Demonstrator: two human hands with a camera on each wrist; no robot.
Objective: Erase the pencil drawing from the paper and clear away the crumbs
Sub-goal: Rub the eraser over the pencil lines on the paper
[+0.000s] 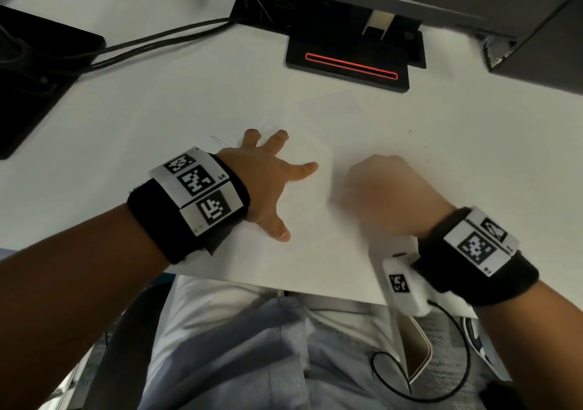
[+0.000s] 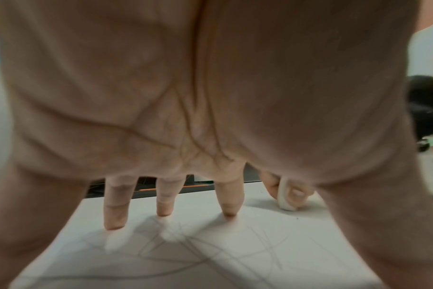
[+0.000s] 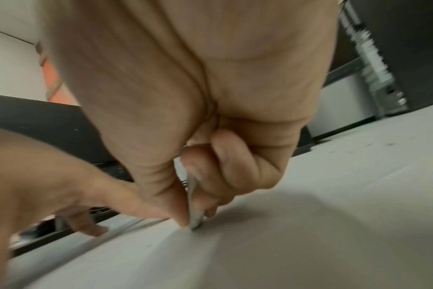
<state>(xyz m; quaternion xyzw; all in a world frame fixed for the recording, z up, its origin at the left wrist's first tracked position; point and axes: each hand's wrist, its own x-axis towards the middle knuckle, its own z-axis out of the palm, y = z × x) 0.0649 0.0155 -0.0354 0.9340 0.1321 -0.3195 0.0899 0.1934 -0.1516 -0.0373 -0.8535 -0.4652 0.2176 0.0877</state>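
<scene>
The head view looks steeply down from above onto the white counter point(image 1: 157, 100), taking in both wrists and the person's lap below its near edge. The left wrist view sits tight under the left hand point(image 2: 185, 97), facing forward along the fingers point(image 2: 115, 207) to the paper point(image 2: 235, 254). The right wrist view is equally close, low over the sheet. All 3 views share the paper; each wrist view also catches the opposite hand

You can read almost nothing here. The left wristband point(image 1: 189, 195) and right wristband point(image 1: 473, 252) carry black-and-white square code markers with tiny characters at their edges, too small to read. The printed sheet point(image 1: 441, 340) in your lap is blurred.
</scene>
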